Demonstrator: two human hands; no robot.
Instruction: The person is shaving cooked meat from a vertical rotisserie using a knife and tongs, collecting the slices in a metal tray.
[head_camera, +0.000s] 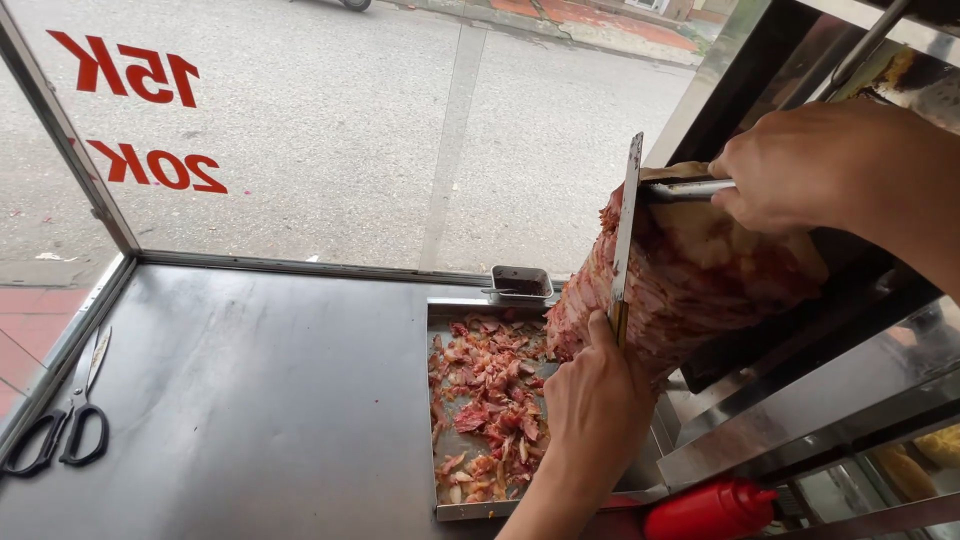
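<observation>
Left hand (597, 400) grips the long knife (625, 230) against the meat stack (690, 275), right hand (800, 170) clamps metal tongs (690, 189) — a slip could nick fingers.

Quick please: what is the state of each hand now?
Left hand: closed on the long knife against the meat stack.
Right hand: closed on metal tongs.

Counter (260, 400) brushed metal, dull sheen; knife blade (626, 220) bare steel; bottle (712, 510) glossy, probably plastic.
</observation>
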